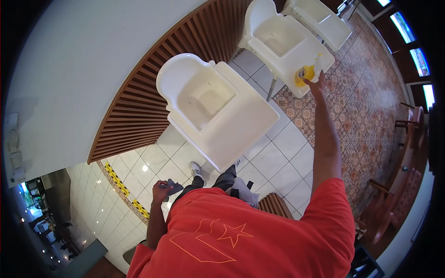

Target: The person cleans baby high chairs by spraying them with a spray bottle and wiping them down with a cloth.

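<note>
My right hand (316, 85) is stretched out over the tray of the second white high chair (296, 39). Its thumb and forefinger are spread beside a spray bottle (303, 74) with a yellow body and pale spray head, which stands upright on that tray. The thumb seems to touch the bottle; no closed grip shows. Down at my left side, my left hand (161, 191) is closed on a dark grey cloth (174, 186). Between my arms stands the nearest white high chair (241, 123), its tray turned toward me.
A third high chair (322, 21) stands farther back. Wooden slats (134, 111) line the wall at left. Yellow-black tape (117, 180) marks a floor edge. White tiles meet patterned tiles (357, 106) at right, with wooden chairs (410, 123) and a bench (403, 199) beyond.
</note>
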Motion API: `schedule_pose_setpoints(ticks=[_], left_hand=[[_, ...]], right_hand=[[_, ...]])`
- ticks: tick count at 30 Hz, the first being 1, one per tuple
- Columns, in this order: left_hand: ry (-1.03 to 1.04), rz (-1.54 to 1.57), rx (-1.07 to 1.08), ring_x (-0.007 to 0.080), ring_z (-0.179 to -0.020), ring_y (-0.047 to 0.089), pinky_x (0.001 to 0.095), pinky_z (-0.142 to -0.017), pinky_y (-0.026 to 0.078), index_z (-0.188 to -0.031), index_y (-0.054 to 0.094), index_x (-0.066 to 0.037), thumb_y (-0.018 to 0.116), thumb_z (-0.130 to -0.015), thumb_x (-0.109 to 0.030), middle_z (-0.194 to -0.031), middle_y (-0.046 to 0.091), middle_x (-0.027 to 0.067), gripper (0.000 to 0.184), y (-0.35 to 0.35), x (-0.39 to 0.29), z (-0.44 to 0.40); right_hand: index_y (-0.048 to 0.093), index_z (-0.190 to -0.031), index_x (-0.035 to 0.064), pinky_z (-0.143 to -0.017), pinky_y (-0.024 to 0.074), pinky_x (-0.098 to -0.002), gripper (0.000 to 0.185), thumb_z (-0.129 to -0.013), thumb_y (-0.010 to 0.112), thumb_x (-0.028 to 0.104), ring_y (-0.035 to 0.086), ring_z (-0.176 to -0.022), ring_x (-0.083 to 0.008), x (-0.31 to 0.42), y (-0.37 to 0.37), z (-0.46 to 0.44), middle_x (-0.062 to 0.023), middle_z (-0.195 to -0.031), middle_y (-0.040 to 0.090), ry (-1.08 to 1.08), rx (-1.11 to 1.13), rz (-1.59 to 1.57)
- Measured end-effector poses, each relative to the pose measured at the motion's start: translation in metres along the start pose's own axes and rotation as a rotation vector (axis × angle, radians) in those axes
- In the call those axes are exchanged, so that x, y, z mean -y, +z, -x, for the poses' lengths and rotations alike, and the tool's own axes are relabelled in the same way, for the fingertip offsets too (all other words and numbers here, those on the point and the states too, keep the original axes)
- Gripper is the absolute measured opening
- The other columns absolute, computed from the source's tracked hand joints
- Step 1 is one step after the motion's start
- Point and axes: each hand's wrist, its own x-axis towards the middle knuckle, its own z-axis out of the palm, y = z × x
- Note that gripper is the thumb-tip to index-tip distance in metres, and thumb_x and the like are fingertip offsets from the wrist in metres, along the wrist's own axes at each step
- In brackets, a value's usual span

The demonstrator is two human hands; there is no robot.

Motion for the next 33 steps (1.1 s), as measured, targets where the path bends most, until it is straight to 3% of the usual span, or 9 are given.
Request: schedule_pose_setpoints(ticks=[2,4,7,8,9,12,18,22,33], left_hand=[[-0.005,0.007,0.004,0.0124,-0.070,0.059,0.0298,-0.063,0.051,-0.090,0.063,-0.004,0.089,-0.065,-0.016,-0.080,0.064,0.0054,0.038,-0.008,0.005,-0.007],[0.012,0.017,-0.006,0.0125,-0.070,0.058,0.0300,-0.063,0.051,-0.091,0.064,-0.004,0.089,-0.065,-0.018,-0.079,0.064,0.0051,0.039,-0.018,0.018,-0.019],[0.040,0.017,0.003,0.0136,-0.071,0.060,0.0305,-0.065,0.051,-0.090,0.064,-0.004,0.089,-0.064,-0.020,-0.081,0.065,0.0062,0.039,-0.030,0.056,-0.048],[0.012,0.040,0.015,0.0149,-0.074,0.061,0.0317,-0.066,0.052,-0.092,0.066,-0.003,0.089,-0.065,-0.022,-0.083,0.067,0.0076,0.040,-0.038,0.049,-0.049],[-0.011,0.057,0.019,0.0155,-0.075,0.062,0.0322,-0.066,0.052,-0.095,0.067,-0.003,0.088,-0.066,-0.024,-0.085,0.067,0.0083,0.041,-0.044,0.056,-0.060],[-0.058,0.243,0.101,0.0176,-0.080,0.064,0.0326,-0.072,0.052,-0.105,0.069,0.000,0.079,-0.080,-0.028,-0.092,0.069,0.0101,0.039,-0.063,0.070,-0.106],[-0.043,0.683,0.486,0.0197,-0.105,0.060,0.0356,-0.095,0.046,-0.121,0.059,0.001,0.057,-0.099,-0.036,-0.117,0.064,0.0110,0.043,-0.096,-0.009,-0.145],[0.162,0.895,0.764,0.0211,-0.117,0.056,0.0367,-0.103,0.042,-0.131,0.051,0.000,0.051,-0.102,-0.037,-0.128,0.058,0.0105,0.048,-0.085,-0.084,-0.144],[0.777,0.625,0.435,0.0227,-0.116,0.056,0.0330,-0.100,0.042,-0.140,0.046,0.001,0.056,-0.099,-0.042,-0.130,0.058,0.0152,0.061,0.067,-0.224,-0.078]], right_hand=[[0.045,-0.133,-0.0031,-0.100,0.0451,-0.0370,0.076,-0.069,0.084,0.010,0.054,-0.118,-0.0258,-0.003,-0.001,0.022,-0.0163,-0.126,0.054,-0.055,-0.086,0.164],[0.047,-0.129,-0.0041,-0.101,0.0443,-0.0350,0.064,-0.074,0.077,0.006,0.054,-0.111,-0.0257,0.029,0.014,0.070,-0.0177,-0.127,0.051,0.487,-0.485,0.000],[0.055,-0.109,-0.0005,-0.079,0.0435,-0.0282,0.027,-0.083,0.060,-0.002,0.049,-0.085,-0.0147,0.178,0.046,0.204,-0.0057,-0.094,0.053,0.159,-0.545,-0.459],[0.056,-0.106,0.0009,-0.074,0.0422,-0.0258,0.022,-0.085,0.057,-0.004,0.048,-0.082,-0.0125,0.219,0.052,0.254,-0.0039,-0.090,0.053,0.033,-0.426,-0.209],[0.056,-0.104,0.0010,-0.071,0.0410,-0.0260,0.018,-0.086,0.056,-0.002,0.049,-0.082,-0.0119,0.258,0.060,0.304,-0.0049,-0.090,0.054,0.057,-0.275,-0.669],[0.053,-0.096,0.0041,-0.067,0.0419,-0.0347,0.010,-0.086,0.055,0.006,0.049,-0.078,-0.0212,0.389,0.055,0.395,-0.0088,-0.090,0.054,-0.431,0.034,-0.598],[0.049,-0.096,0.0141,-0.091,0.0318,-0.0493,0.015,-0.088,0.060,0.021,0.043,-0.094,-0.0271,0.553,0.035,0.462,-0.0015,-0.090,0.053,-0.739,-0.054,-1.122],[0.049,-0.095,0.0134,-0.090,0.0327,-0.0473,0.014,-0.088,0.059,0.021,0.044,-0.092,-0.0260,0.590,0.056,0.512,-0.0014,-0.089,0.053,-0.666,-0.177,-1.074],[0.049,-0.094,0.0108,-0.084,0.0358,-0.0400,0.010,-0.091,0.055,0.019,0.046,-0.085,-0.0223,0.628,0.039,0.521,-0.0010,-0.086,0.052,-0.515,-0.499,-1.021]])
